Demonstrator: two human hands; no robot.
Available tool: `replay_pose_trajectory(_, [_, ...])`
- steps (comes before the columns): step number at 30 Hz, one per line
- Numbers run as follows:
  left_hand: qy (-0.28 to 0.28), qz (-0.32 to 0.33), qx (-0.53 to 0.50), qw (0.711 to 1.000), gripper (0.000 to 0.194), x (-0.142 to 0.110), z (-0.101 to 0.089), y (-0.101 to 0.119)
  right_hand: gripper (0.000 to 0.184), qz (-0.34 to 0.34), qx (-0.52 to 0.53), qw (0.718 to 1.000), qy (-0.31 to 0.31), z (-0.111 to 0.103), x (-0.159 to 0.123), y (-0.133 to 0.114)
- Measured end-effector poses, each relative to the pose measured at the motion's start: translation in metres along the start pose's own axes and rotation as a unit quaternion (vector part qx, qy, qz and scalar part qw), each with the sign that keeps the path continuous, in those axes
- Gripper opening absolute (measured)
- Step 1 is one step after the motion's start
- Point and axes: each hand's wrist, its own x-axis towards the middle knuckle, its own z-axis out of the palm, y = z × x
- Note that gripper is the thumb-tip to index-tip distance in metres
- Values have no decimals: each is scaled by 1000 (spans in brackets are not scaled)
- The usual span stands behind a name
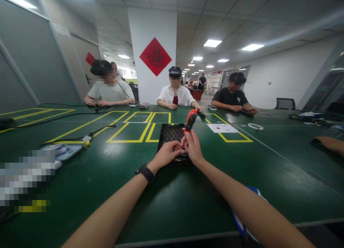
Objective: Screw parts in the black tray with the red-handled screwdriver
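Observation:
A screwdriver with a red and black handle stands nearly upright in my right hand, its handle leaning slightly right. My left hand, with a black band on the wrist, is closed in a pinch beside the screwdriver's lower end. What those fingers hold is too small and covered to make out. Both hands are over the near part of a black rectangular tray with a patterned, sectioned inside. The fingers hide the screwdriver's tip and part of the tray.
Yellow tape outlines mark the green table. A white paper sheet and a white ring are to the right. Cables and a flat pouch lie left. Several people sit across the table.

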Motion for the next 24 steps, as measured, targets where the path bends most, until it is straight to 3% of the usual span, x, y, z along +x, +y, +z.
replay_pose_trajectory(4, [6, -20, -1, 1000, 30, 0, 1, -2, 34, 4, 2, 1000, -6, 1, -1, -1])
replay_pose_trajectory(10, [-27, 21, 17, 999, 21, 0, -1, -1, 35, 26, 2, 999, -21, 0, 0, -1])
replay_pose_trajectory(14, [3, 27, 92, 995, 21, -2, -2, 8, 32, 12, -3, 1000, -15, 1, -2, -3])
replay_pose_trajectory(18, [54, 42, 246, 967, 24, -5, 0, 25, 27, -19, 3, 1000, 2, 5, -3, -9])
replay_pose_trajectory(24, [81, 42, 405, 910, 37, -7, 1, 41, 30, -48, -39, 998, 16, 7, 2, -21])
